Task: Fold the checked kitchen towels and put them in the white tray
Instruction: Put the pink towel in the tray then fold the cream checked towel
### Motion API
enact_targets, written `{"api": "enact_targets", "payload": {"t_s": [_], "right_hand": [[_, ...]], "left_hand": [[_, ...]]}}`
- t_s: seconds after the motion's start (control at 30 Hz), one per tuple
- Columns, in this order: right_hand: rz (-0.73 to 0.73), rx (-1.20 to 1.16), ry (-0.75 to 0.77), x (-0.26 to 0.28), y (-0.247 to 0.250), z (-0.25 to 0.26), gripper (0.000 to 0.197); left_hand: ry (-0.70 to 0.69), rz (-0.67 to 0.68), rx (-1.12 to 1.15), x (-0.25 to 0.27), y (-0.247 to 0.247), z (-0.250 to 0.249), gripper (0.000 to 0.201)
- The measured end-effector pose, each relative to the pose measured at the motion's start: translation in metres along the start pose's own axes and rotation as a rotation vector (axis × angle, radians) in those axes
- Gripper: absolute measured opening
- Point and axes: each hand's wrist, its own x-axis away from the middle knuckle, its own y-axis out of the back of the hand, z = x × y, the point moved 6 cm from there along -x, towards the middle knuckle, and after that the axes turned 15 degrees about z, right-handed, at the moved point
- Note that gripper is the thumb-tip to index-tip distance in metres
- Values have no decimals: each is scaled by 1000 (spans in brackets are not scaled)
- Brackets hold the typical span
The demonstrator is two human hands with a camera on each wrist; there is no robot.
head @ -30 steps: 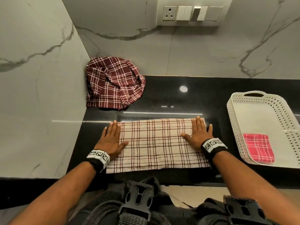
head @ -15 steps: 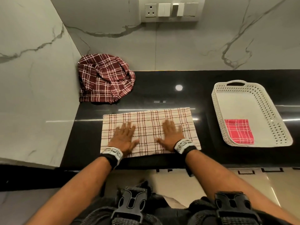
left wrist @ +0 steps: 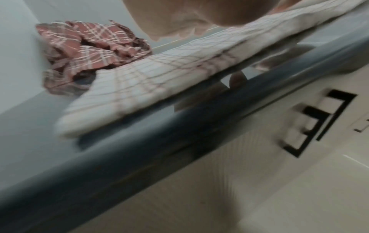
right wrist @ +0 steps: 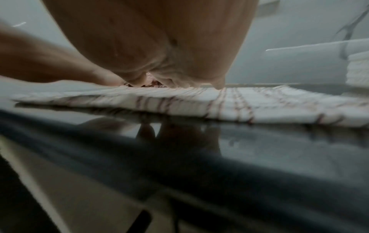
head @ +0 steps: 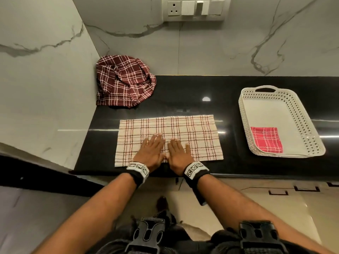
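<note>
A cream checked towel (head: 194, 132) lies folded into a long strip on the black counter (head: 183, 92), near its front edge. Both my hands press flat on its near middle, side by side: left hand (head: 151, 150), right hand (head: 178, 152), fingers straight. The wrist views show the towel (left wrist: 151, 75) (right wrist: 259, 104) from the counter edge under each palm. A crumpled maroon checked towel (head: 124, 82) (left wrist: 87, 52) sits in the back left corner. The white tray (head: 300, 118) stands at the right with a folded red checked towel (head: 266, 139) in its near left corner.
Marble walls close off the left side and the back. A socket and switch plate (head: 195, 8) hangs on the back wall. The counter's front edge (head: 256, 176) runs just below my wrists, with tiled floor (head: 275, 208) beneath.
My hands have slid inward along the cream towel from its two ends to its middle, now almost touching. The towel itself has stayed flat.
</note>
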Motion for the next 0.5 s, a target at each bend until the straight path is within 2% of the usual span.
{"api": "enact_targets", "payload": {"t_s": [0.1,0.2,0.3,0.5], "right_hand": [[-48,-1,-46,8,-12,-33,67],[-114,-74,-199,31,-16,-102,69],[-166,-66,-313,57,-16,-152,68],[-172,-101,-297,67,-16,-161,68]], "left_hand": [[65,-4,63,4,-24,9,66],[195,-58,188,26,-51,55,69],[292,-96,213,51,-68,94,74],[282,-110,244,67,-74,101,75]]}}
